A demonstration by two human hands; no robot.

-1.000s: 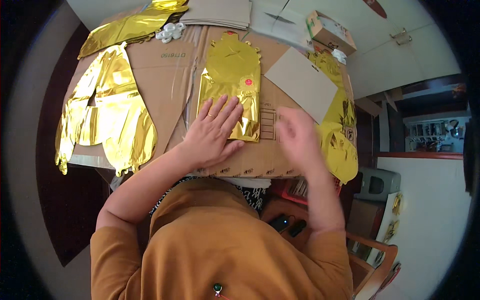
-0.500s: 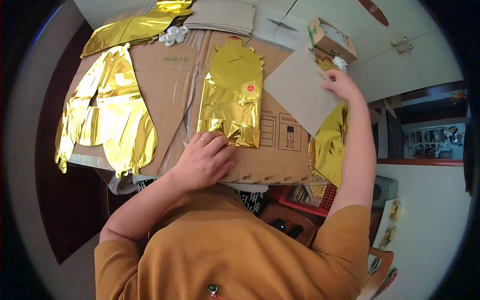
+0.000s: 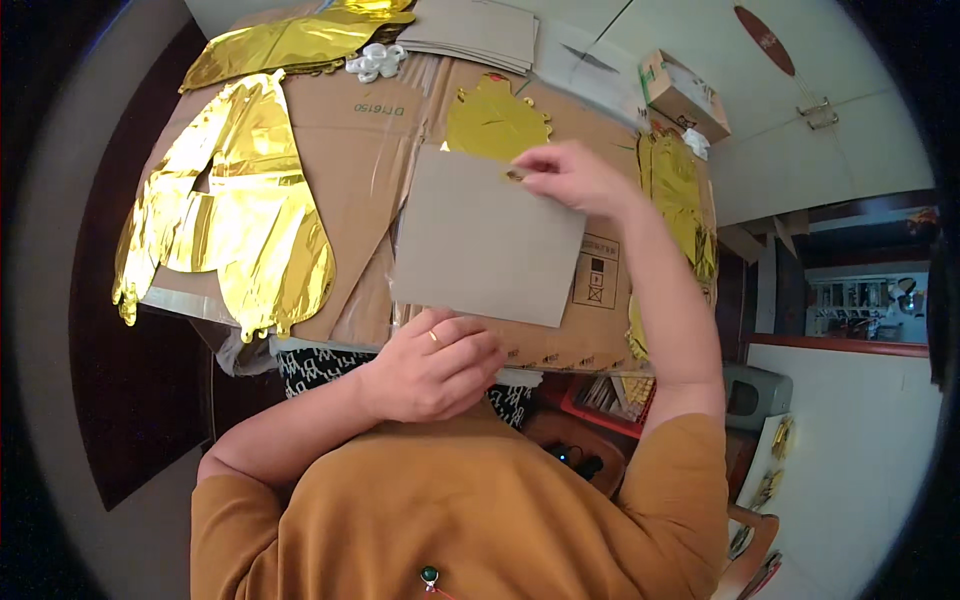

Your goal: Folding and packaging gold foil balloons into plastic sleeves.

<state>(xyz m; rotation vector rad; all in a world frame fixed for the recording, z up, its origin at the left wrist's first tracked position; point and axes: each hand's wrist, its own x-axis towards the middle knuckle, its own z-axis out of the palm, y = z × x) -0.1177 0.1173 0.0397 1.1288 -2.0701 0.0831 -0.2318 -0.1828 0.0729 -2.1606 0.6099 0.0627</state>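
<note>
A grey cardboard sheet [image 3: 480, 245] lies over the lower part of a flat gold foil balloon [image 3: 495, 118], whose scalloped top end shows beyond its far edge. My right hand [image 3: 575, 180] pinches the sheet near its far right side, with a small yellowish bit at the fingertips. Close to the sheet's near edge is my left hand [image 3: 435, 365], its fingers curled together and a ring on one. What those fingers hold, if anything, is hidden.
Brown flattened cardboard [image 3: 350, 150] covers the table. To the left lies a large gold foil balloon [image 3: 255, 200]; more foil [image 3: 290, 50] is piled behind. Stacked grey sheets [image 3: 470, 30], white loops [image 3: 377, 62] and a small carton [image 3: 685, 95] stand farther back. Gold foil balloons [image 3: 675, 190] lie right.
My right hand has brought the grey sheet leftward from the right side, over the gold balloon. My left hand has drawn nearer to me, off the balloon's near end.
</note>
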